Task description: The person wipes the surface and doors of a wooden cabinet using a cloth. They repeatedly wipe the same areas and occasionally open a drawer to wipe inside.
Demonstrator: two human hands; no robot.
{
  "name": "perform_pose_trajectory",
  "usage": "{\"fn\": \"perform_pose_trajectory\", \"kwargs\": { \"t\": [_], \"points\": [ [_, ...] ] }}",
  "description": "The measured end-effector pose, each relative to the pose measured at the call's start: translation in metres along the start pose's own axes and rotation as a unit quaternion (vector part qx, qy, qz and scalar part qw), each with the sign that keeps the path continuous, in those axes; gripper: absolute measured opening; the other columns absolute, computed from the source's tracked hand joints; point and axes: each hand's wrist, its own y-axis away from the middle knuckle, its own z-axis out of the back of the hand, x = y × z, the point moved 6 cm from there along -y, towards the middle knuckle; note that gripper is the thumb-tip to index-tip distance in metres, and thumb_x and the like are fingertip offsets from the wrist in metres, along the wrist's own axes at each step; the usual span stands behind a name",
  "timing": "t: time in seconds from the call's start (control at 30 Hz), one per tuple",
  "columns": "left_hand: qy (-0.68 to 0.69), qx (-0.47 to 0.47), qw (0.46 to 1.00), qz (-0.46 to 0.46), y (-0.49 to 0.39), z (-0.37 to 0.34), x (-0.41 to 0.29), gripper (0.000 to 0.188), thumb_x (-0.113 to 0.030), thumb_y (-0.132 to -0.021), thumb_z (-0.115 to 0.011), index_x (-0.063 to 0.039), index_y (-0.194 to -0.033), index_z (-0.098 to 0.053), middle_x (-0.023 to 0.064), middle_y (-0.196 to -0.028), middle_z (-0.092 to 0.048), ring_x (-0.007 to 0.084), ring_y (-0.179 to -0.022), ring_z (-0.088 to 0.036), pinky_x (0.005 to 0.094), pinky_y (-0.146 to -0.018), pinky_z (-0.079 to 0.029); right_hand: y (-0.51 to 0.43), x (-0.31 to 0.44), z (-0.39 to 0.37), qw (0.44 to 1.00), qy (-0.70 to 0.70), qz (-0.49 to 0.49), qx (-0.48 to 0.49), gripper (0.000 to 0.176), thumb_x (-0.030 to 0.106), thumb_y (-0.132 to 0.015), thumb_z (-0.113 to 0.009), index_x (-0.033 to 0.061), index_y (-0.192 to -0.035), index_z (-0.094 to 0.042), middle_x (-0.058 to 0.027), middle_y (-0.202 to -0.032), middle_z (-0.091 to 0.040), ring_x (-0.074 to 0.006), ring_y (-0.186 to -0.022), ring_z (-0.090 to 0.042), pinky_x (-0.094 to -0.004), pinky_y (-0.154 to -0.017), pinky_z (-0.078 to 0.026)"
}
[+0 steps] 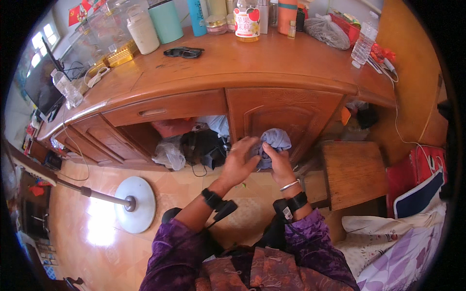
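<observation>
A crumpled blue-grey cloth is bunched up in front of the carved door of a wooden cabinet. My right hand grips it, thumb on top, with a silver bangle at the wrist. At the cloth's left side is my left hand, its fingers spread and curved; whether they hold a part of the cloth cannot be told. Both wrists carry black strapped devices. Above the hands runs the cabinet's wooden top, with black sunglasses lying on it.
Bottles and jars line the cabinet top, including an apple-drink bottle. A plastic bag spills from the open compartment on the left. A wooden stool stands at right; a round white stand base rests on the tiled floor at left.
</observation>
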Motion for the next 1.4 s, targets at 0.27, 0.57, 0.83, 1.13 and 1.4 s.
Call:
{"fn": "perform_pose_trajectory", "kwargs": {
  "t": [0.27,0.57,0.83,1.13,1.4],
  "points": [
    [0.187,-0.104,0.927,0.307,0.066,0.068,0.102,0.03,-0.009,-0.091,-0.064,0.0,-0.119,-0.062,0.0079,-0.11,-0.067,0.0128,-0.096,-0.06,0.0263,-0.083,-0.048,0.006,0.04,-0.028,0.944,0.219,0.245,-0.014,0.021,0.013,-0.093,-0.063,0.0019,-0.111,-0.062,-0.0007,-0.102,-0.065,-0.0128,-0.093,-0.06,-0.0287,-0.082,-0.048],
    [0.248,-0.117,0.927,0.257,0.073,0.108,0.099,0.026,-0.007,-0.094,-0.061,0.001,-0.119,-0.062,0.0073,-0.104,-0.068,0.0129,-0.095,-0.062,0.0255,-0.082,-0.049,0.002,0.11,-0.114,0.799,0.416,0.434,-0.006,0.032,0.006,-0.08,-0.066,0.0067,-0.112,-0.065,-0.0116,-0.11,-0.064,-0.029,-0.096,-0.064,-0.0375,-0.082,-0.052],
    [0.261,-0.112,0.922,0.263,0.072,0.121,0.089,0.025,-0.009,-0.094,-0.061,0.003,-0.117,-0.063,0.0081,-0.105,-0.068,0.0149,-0.098,-0.063,0.0268,-0.087,-0.048,-0.008,0.129,-0.149,0.606,0.593,0.528,-0.055,0.037,0.007,-0.076,-0.067,0.0088,-0.114,-0.066,-0.0132,-0.11,-0.059,-0.0329,-0.099,-0.061,-0.039,-0.083,-0.051],
    [0.437,-0.069,0.874,0.2,0.047,0.096,0.048,0.031,-0.01,-0.096,-0.058,-0.001,-0.125,-0.06,0.0045,-0.108,-0.067,0.0125,-0.099,-0.06,0.0272,-0.085,-0.05,0.031,0.069,-0.144,0.671,0.627,0.386,0.083,0.055,0.012,-0.069,-0.075,0.0084,-0.122,-0.06,-0.0137,-0.117,-0.056,-0.0347,-0.107,-0.057,-0.041,-0.087,-0.05],
    [0.578,-0.084,0.772,0.251,0.042,0.077,0.069,0.028,0.001,-0.092,-0.051,-0.001,-0.118,-0.06,0.0057,-0.11,-0.066,0.0154,-0.099,-0.064,0.0317,-0.085,-0.053,0.045,0.05,-0.111,0.859,0.414,0.27,0.135,0.066,0.013,-0.078,-0.075,0.0038,-0.137,-0.047,-0.0133,-0.124,-0.053,-0.0241,-0.113,-0.056,-0.036,-0.093,-0.047]
  ]
}}
